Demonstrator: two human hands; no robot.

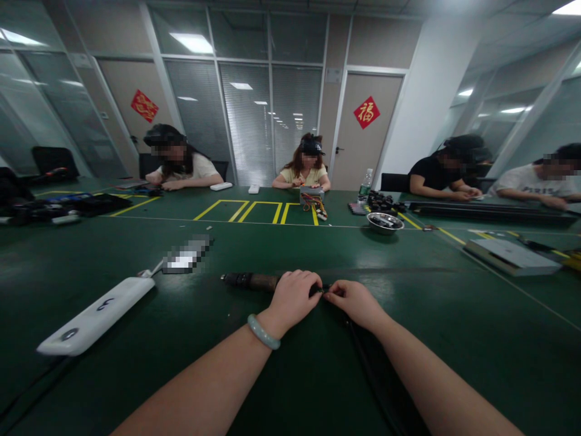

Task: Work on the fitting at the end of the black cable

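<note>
A dark cylindrical tool (261,282) with a narrow metal tip lies sideways on the green table, tip to the left. Over its right end curls my left hand (296,293), a pale green bangle on its wrist; the fingers are closed around the tool. My right hand (356,303) is closed in a pinch at the tool's right end, close to the left fingertips. What it pinches is small and dark, mostly hidden by the fingers. From beneath the right hand a black cable (363,351) runs down toward the lower edge.
A white power bank (102,315) marked 3 is cabled to a phone-like device (187,254) at left. Ahead are a metal bowl (385,224) with dark parts, a bottle (365,183) and bundled wires (313,203). A grey box (512,257) lies right. Several people sit opposite.
</note>
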